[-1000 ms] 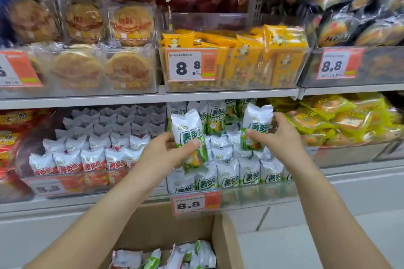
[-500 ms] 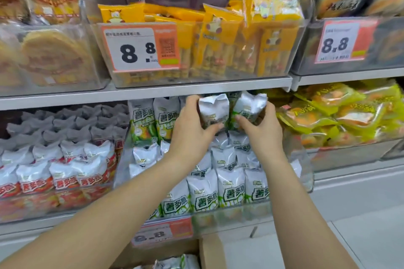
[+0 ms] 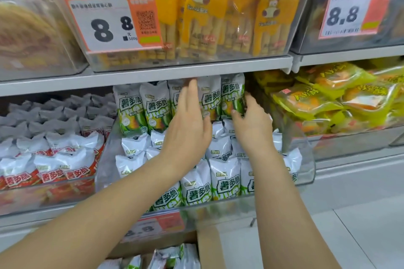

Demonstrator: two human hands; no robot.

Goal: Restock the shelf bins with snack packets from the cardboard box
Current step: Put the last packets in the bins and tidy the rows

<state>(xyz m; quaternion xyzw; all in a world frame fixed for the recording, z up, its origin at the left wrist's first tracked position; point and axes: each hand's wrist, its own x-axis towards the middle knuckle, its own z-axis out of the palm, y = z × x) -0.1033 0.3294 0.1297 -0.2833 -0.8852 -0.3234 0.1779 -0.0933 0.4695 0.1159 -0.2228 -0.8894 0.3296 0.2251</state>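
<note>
A clear shelf bin (image 3: 306, 166) holds several white-and-green snack packets, with an upright row at its back. My left hand (image 3: 188, 124) is spread with straight fingers against one back-row packet (image 3: 208, 98). My right hand (image 3: 251, 120) curls its fingers round the rightmost back-row packet (image 3: 232, 96). At the bottom edge stands the cardboard box (image 3: 207, 247), with a few more white-and-green packets (image 3: 172, 255) showing inside it.
The grey upper shelf edge (image 3: 153, 75) sits just above my fingertips. A bin of white-and-red packets (image 3: 54, 159) is on the left, and yellow-green bags (image 3: 328, 98) fill the bin on the right. Yellow stick-snack packs (image 3: 207, 13) stand above. White floor tiles (image 3: 360, 236) lie at the lower right.
Both hands carried their packets up to the back of the bin and stood them in the back row. My left hand has let go and opened; the camera moved closer.
</note>
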